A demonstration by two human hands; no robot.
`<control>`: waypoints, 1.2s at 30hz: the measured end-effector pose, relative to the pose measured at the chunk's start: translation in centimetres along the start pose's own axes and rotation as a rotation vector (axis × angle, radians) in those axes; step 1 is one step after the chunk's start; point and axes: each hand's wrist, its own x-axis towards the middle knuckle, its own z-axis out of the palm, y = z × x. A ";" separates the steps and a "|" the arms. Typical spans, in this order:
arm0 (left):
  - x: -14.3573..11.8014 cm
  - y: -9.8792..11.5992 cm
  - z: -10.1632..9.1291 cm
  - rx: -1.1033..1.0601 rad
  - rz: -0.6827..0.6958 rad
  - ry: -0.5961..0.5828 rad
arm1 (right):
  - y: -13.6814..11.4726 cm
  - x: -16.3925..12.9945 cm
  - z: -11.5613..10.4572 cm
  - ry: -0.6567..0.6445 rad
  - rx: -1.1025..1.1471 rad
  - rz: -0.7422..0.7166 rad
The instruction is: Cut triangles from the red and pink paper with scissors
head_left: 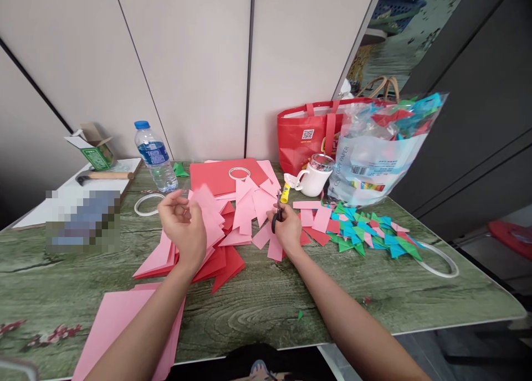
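Observation:
My right hand grips black-handled scissors, their narrow blades pointing away from me. Pink paper pieces lie just left of the blades, and more cut strips sit under and around this hand. My left hand is raised over the paper with curled fingers. At its fingertips is a blurred pink paper piece, which the fingers appear to pinch. Beneath and beside it spread folded red paper pieces and pink ones. A stack of pink sheets lies partly under my left forearm.
Green, blue and pink folded pieces are heaped at right, near a white ring. Behind stand a white mug, a glue stick, a filled plastic bag, a red bag and a water bottle. A hammer lies left.

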 end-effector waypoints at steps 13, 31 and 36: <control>-0.7 -0.1 0.0 0.030 -0.074 -0.201 | -2.4 0.2 -0.5 0.128 0.672 0.077; -1.7 -0.4 0.6 -0.347 -0.670 -0.622 | -4.5 -2.5 -0.5 -0.050 0.291 -0.128; -1.2 0.2 0.6 -0.371 -0.560 -0.493 | -2.7 -1.8 -0.3 -0.218 -0.187 -0.112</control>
